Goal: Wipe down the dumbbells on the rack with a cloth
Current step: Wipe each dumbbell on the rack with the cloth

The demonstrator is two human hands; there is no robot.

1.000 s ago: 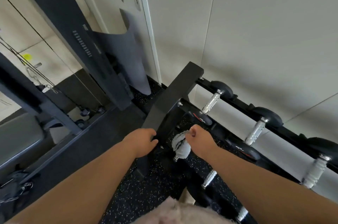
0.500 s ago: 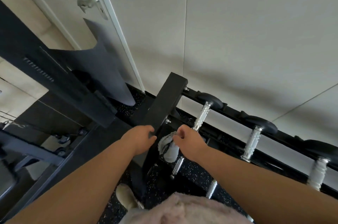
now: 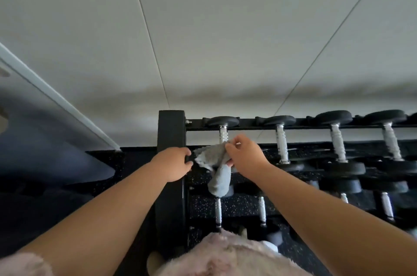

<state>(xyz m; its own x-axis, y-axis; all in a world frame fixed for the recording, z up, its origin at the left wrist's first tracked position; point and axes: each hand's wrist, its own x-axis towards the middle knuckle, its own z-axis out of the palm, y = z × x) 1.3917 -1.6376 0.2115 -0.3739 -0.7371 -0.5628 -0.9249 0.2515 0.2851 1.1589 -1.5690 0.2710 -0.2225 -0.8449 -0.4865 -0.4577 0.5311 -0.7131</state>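
Big pale panelled wall (image 3: 225, 39) fills the top half, and the black dumbbell rack (image 3: 171, 131) sits right up against it, so the back rail has basically no room behind it. The rack's thick end upright marks the left edge; past that it's just dark speckled rubber floor (image 3: 101, 185) and a white door frame (image 3: 56, 95) running off at an angle.

The top row has four dumbbells in view, chrome handles pointing toward the camera, with a clear gap between each neighbour. More sit on the lower tier below. A fuzzy pink top (image 3: 225, 257) pokes in at the bottom edge.

The leftmost top dumbbell (image 3: 223, 134) is the one getting attention. The grey cloth (image 3: 213, 158) is bunched over the near part of its handle, a tail hanging down over the near head, just right of the upright.

The right hand (image 3: 244, 155) has the cloth pinched between fingers and thumb. The left hand (image 3: 174, 164) has its fingers wrapped round the edge of the upright, nearly touching the cloth.
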